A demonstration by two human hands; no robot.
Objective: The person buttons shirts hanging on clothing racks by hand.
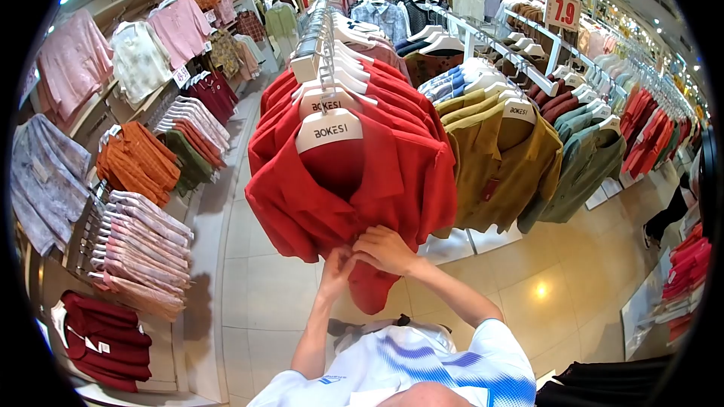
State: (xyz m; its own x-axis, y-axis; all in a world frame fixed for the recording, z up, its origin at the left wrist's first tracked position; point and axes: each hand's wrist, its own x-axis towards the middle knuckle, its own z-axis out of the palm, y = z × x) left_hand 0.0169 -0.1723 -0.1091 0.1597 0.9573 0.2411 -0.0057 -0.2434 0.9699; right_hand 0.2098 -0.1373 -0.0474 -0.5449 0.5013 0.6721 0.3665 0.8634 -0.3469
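A red shirt (407,196) with an open collar hangs at the front of a rack, on a white hanger (329,130) marked BOKESI. Both hands are at its lower front, close together and nearly touching. My left hand (336,273) has its fingers pinched on the shirt's front edge. Just beside it, my right hand (383,249) lies over the cloth with its fingers curled in on the same edge. The fingertips of both hands are partly hidden, and the shirt's red hem (371,291) hangs below them. More red shirts hang close behind this one.
To the right hang mustard shirts (483,158) and green shirts (584,162) on nearby rails. A wall display along the left holds an orange shirt (137,162) and striped pink garments (143,249). A price sign (562,10) reads 7.9. Tiled floor (520,286) shows at right.
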